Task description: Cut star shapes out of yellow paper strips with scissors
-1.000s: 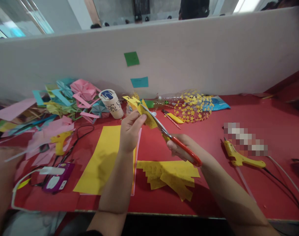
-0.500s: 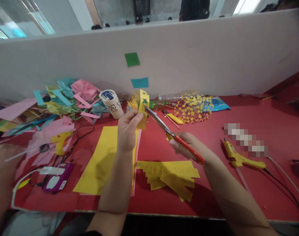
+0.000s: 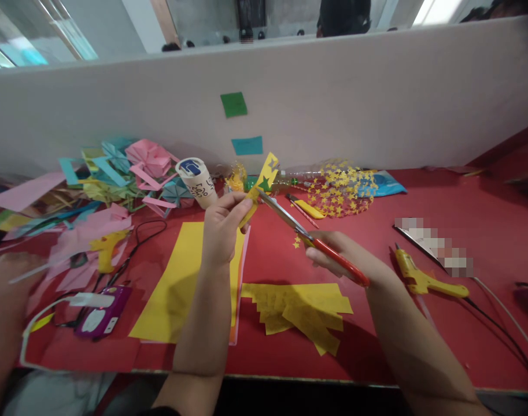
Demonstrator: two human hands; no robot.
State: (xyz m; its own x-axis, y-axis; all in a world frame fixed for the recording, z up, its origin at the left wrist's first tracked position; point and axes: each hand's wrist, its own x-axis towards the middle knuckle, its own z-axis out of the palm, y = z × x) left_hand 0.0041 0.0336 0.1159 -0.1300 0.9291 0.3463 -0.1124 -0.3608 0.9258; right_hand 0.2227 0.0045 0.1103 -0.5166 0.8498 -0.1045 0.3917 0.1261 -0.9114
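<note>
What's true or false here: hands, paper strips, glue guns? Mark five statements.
1. The right hand holds scissors. True.
2. The left hand holds a pink strip. False: the left hand holds a yellow strip.
3. The yellow strip has a star-shaped hole. True.
4. The strip pile lies on blue paper. False: the strip pile lies on the red table.
5. Two yellow glue guns are visible. True.
</note>
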